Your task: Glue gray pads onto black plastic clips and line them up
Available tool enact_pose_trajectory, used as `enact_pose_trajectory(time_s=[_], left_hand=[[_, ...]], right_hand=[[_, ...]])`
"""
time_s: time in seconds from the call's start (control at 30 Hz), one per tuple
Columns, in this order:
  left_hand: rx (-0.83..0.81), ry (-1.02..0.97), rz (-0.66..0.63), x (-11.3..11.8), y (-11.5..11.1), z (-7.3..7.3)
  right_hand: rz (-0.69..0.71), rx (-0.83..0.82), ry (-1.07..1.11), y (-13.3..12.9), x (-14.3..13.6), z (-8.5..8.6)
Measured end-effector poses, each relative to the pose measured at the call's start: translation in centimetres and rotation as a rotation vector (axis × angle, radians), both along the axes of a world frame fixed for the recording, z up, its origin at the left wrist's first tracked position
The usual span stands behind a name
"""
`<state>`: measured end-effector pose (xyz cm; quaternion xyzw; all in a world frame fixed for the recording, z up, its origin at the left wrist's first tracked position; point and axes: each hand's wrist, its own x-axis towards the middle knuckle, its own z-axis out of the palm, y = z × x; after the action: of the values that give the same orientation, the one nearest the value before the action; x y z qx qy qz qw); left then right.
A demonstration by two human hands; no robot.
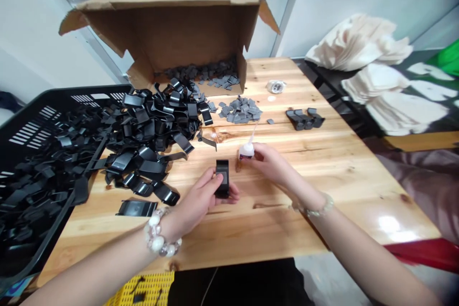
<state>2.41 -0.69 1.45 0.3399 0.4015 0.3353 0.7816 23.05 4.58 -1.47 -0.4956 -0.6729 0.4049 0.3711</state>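
Note:
My left hand (208,190) grips a black plastic clip (223,192) over the middle of the table, the thumb pressed on a grey pad (222,168) on its face. To the right, my right hand (264,160) has its fingers around a small white glue bottle (246,150) with a long thin nozzle pointing up. The bottle is upright, close to the tabletop; I cannot tell whether it touches. Beyond both hands lies a heap of small grey pads (241,110). A large pile of black clips (154,124) spreads to the left, with one single clip (136,208) nearer me.
A black crate (46,119) full of clips stands at the left. An open cardboard box (172,33) at the back holds more grey pads. Several clips (304,118) sit in a row at right, near a roll of tape (276,86). White cloth pieces (376,81) lie on another table.

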Motion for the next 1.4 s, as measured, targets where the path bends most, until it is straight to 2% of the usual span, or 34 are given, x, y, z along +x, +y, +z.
enact_pose_trajectory(time_s=[0.07, 0.2, 0.3, 0.47, 0.6, 0.73, 0.87, 1.07, 1.17, 1.27, 1.4], left_hand=[[-0.033, -0.049, -0.024, 0.2, -0.3, -0.6], [-0.037, -0.071, -0.083, 0.3, -0.8, -1.4], [-0.038, -0.052, -0.08, 0.2, -1.0, -1.6], [-0.07, -0.078, -0.101, -0.2, -1.0, -1.6], [-0.056, -0.08, -0.173, -0.8, -0.6, -1.9], [-0.153, -0.047, -0.323, -1.2, 0.0, -1.9], [-0.187, -0.059, -0.47, -1.3, 0.5, -1.0], [-0.087, 0.059, -0.724, -1.2, 1.3, 0.4], [-0.071, 0.087, -0.763, -1.2, 1.4, 0.4], [-0.087, 0.094, -0.783, -1.3, 1.3, 0.2], [-0.117, 0.074, -0.753, -1.4, 1.1, 0.0]], right_hand=[[0.025, -0.043, 0.022, -0.2, 0.1, 0.6], [0.081, -0.113, 0.032, -0.1, 0.8, 3.0], [0.064, -0.097, 0.089, 0.7, 1.7, 4.1], [-0.217, -0.112, 0.563, 1.9, 3.2, 3.5], [-0.409, -0.156, 0.698, 1.7, 3.7, 3.4], [-0.481, -0.11, 0.678, 0.6, 2.9, 4.2], [-0.565, -0.124, 0.631, -0.6, 1.8, 4.6], [-0.505, -0.08, 0.579, -1.3, 1.4, 5.0], [-0.513, -0.079, 0.586, -1.6, 1.9, 4.7], [-0.55, 0.011, 0.554, -1.8, 2.2, 4.2], [-0.524, 0.078, 0.545, -1.7, 2.0, 4.0]])
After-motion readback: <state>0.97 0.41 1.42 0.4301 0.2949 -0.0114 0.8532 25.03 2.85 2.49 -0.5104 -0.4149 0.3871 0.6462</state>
